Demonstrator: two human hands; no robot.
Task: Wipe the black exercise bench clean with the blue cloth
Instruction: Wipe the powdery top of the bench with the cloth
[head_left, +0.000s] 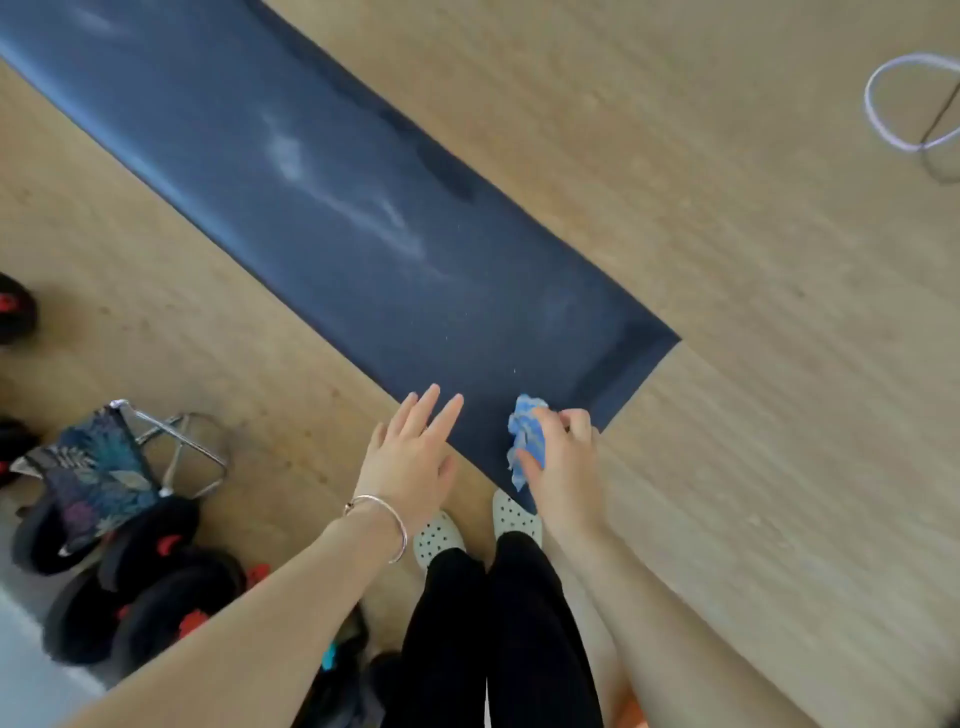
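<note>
At lower centre of the frame, the right hand (563, 457) curls its fingers round a crumpled blue cloth (527, 439), holding it against the near end of the long black padded exercise bench (332, 218), which runs diagonally toward the upper left. Just beside it, the left hand (410, 457) reaches forward, fingers straight and spread, fingertips over the bench edge.

We read no text, label, brand, number or sign anywhere; nothing legible in view.

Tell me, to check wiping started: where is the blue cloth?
Head view, lower centre: the right hand holds the blue cloth on the black bench, at its near end.
</note>
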